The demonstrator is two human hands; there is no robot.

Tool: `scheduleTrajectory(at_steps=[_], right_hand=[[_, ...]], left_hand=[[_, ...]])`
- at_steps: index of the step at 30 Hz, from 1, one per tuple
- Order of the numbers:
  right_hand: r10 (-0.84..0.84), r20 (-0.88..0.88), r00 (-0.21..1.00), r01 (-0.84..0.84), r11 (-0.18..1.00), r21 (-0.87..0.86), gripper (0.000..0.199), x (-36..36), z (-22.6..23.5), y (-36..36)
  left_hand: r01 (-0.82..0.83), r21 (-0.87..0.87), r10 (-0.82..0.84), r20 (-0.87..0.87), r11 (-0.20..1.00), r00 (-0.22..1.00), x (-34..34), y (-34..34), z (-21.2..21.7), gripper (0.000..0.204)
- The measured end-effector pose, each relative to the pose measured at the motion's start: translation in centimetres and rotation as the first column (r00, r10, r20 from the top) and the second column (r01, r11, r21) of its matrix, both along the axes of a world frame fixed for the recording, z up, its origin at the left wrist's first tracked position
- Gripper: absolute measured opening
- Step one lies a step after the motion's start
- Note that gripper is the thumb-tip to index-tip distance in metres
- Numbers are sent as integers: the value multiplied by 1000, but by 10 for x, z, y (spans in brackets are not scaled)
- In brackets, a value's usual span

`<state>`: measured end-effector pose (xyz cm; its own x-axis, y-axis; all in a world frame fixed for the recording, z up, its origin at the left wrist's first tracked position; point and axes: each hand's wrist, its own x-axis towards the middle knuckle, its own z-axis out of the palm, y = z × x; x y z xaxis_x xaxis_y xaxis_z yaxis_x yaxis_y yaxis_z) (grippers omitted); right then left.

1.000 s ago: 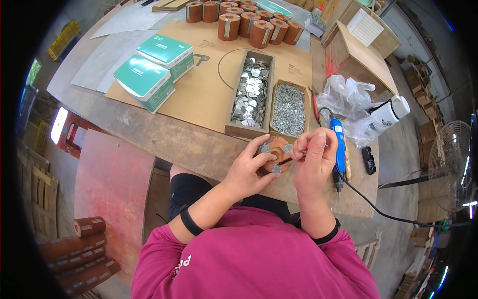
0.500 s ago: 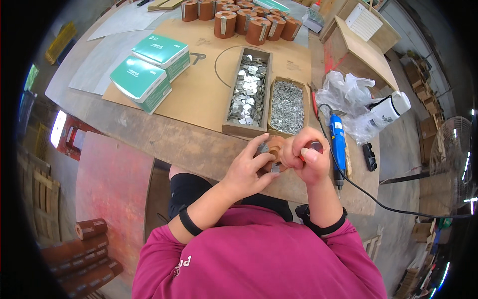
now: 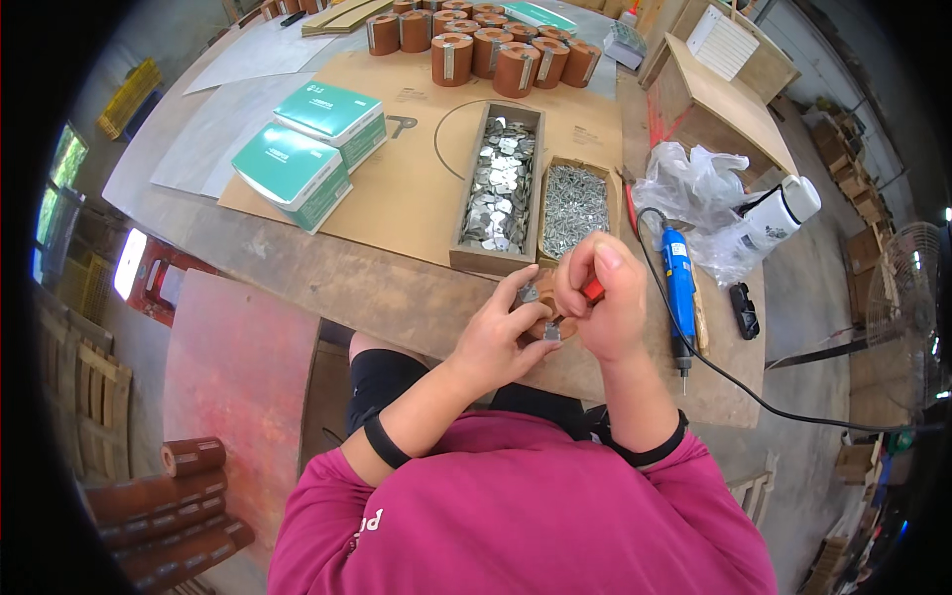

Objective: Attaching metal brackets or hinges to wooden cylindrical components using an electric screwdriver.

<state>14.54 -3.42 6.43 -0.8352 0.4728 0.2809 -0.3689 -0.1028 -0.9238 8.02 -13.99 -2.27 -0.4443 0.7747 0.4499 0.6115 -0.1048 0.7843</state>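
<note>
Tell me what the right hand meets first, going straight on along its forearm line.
Probably the open brown cardboard box of small silvery metal fasteners, just beyond the right hand; height is unclear, so it might pass over.

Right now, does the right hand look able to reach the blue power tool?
Probably yes: the blue power tool lies close beside the right hand, with only its black cord between them. That hand grips a red object, though, so may need freeing.

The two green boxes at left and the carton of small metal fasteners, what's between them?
In the head view, a wooden tray of flat metal pieces lies between them, with brown cardboard showing toward the green boxes.
</note>
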Motion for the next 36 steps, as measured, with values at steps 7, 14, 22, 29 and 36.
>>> scheduleTrajectory(at_steps=[7, 14, 22, 29, 36], right_hand=[[623, -17, 782, -623, 781, -34, 34, 3, 1, 33], [-148, 21, 989, 149, 988, -46, 15, 1, 15, -4], [-88, -120, 989, 90, 996, 11, 9, 8, 6, -1], [595, -179, 783, -615, 783, -88, 26, 7, 4, 38], [-109, 34, 993, 110, 994, -16, 22, 5, 14, 8]], left_hand=[[38, 50, -34, -80, 998, 996, -3, -1, 5, 33], [-45, 34, 49, -146, 998, 988, 2, -1, 10, 38], [10, -21, -10, 40, 1000, 999, 2, 0, 5, 35], [40, 52, -37, -46, 998, 998, -1, 3, 5, 28], [-4, 3, 4, -37, 1000, 999, 2, -2, 12, 31]])
